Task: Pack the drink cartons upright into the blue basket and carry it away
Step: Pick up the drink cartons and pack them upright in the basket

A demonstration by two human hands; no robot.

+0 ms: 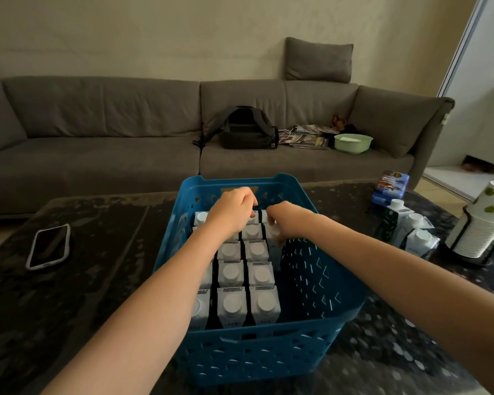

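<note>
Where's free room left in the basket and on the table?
Inside the blue basket, the right strip between the carton rows and the right wall is bare. On the table, the stretch between phone and basket is free. Crowded: right side, with loose cartons and the cup stack.

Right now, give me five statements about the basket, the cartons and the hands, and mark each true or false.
1. The cartons in the blue basket stand upright. True.
2. The right side of the basket is full. False: a column there is still open.
3. Three cartons remain outside, right of the basket. True.
4. The phone lies in the basket. False: it lies on the table, to the left.
5. The right hand grips a carton at the basket's far right. True.
</note>
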